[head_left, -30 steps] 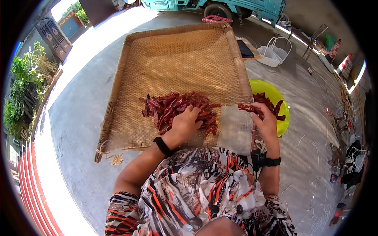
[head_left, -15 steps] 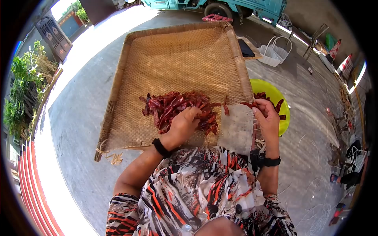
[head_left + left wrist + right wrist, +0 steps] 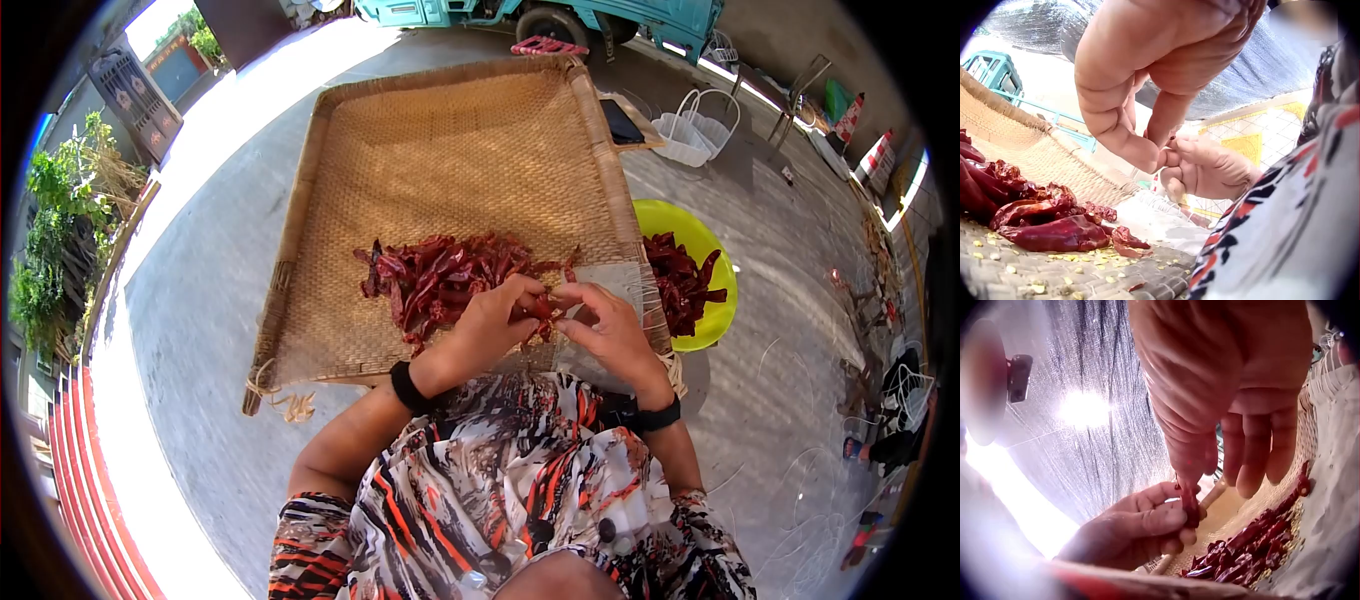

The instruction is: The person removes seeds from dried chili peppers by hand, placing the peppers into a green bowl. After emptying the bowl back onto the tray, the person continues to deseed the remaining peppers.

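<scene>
My left hand point(image 3: 487, 325) pinches a dried red chili pepper point(image 3: 1190, 509) between thumb and fingers, just above the near side of the woven tray. Facing it, my right hand point(image 3: 612, 338) has thumb and forefinger together at the chili's upper end, while its other fingers hang loose in the right wrist view. Left of the hands lies a heap of dried chilies point(image 3: 430, 280), with pale seeds point(image 3: 1085, 259) scattered beside it in the left wrist view. A single chili point(image 3: 571, 264) lies apart, right of the heap.
The woven tray point(image 3: 450, 150) has a raised rim and a pale patch at its right near corner. A yellow-green basin point(image 3: 712, 325) of chilies stands beyond the right rim. A dark phone point(image 3: 622, 122) and a white basket point(image 3: 690, 140) are farther back.
My right hand, which held a chili by the basin, has moved left to meet my left hand. The left hand has come slightly right from the heap. One loose chili has appeared on the tray.
</scene>
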Motion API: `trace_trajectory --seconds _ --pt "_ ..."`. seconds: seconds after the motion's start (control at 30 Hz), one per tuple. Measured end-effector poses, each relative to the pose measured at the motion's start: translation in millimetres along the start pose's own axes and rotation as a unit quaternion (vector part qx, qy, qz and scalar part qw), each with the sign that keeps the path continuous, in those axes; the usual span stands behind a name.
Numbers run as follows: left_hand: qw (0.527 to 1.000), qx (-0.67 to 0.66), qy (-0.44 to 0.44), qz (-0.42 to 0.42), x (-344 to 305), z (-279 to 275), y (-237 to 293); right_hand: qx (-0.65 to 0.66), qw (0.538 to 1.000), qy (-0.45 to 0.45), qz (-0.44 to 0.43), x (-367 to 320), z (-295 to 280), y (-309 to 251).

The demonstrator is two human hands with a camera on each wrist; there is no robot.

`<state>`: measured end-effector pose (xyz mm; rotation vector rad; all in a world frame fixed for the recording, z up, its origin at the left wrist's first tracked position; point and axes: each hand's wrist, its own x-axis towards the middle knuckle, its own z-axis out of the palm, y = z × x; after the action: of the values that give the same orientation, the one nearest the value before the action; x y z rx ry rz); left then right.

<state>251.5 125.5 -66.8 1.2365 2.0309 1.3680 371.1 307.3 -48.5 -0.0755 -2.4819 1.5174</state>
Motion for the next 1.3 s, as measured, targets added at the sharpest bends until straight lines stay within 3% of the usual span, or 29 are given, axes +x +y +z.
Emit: trace_trajectory --seconds 0.1,0.2,0.3,0.4,0.53,0.63,0.73,0.93,0.97,1.07,1.17,1.23,1.3 --pt "1.0 0.015 0.001 0.019 2 2 5 0.0 0.998 0.005 -0.06 3 9 25" --pt "0.984 0.153 0.055 0.075 3 -1 -20 0.039 0.994 0.097 -0.014 2 -11 27" --pt "0.964 0.24 0.084 0.073 0 -10 -35 -0.11 0.964 0.24 0.02 5 -49 43" --pt "0.966 0.25 0.064 0.023 1 -9 -41 -0.275 0.902 0.291 0.165 5 -60 40" --pt "0.956 0.291 0.037 -0.021 6 -2 -40 -0.283 0.954 0.092 0.037 12 -22 43" --pt "0.948 0.313 0.031 -0.055 11 -3 -32 -0.295 0.953 0.063 -0.023 25 8 51" --pt "0.953 0.289 0.095 -0.01 7 -6 -41 -0.349 0.937 0.014 0.023 39 20 63" --pt "0.963 0.198 0.178 -0.035 -3 -15 -25 -0.246 0.963 0.109 0.023 35 4 59" --pt "0.963 0.195 0.186 -0.025 -3 -15 -27 -0.238 0.958 0.158 -0.02 31 -6 56" --pt "0.967 0.177 0.184 -0.001 -2 -15 -28 -0.276 0.907 0.303 0.094 29 -38 36" --pt "0.978 0.153 0.143 0.022 -1 -8 -23 -0.198 0.938 0.261 0.115 24 -45 38" --pt "0.977 0.16 0.127 0.059 0 3 -31 -0.094 0.982 0.138 0.09 17 -20 19" --pt "0.979 0.166 0.104 0.051 -1 9 -25 -0.039 0.997 0.029 0.056 15 -1 14"
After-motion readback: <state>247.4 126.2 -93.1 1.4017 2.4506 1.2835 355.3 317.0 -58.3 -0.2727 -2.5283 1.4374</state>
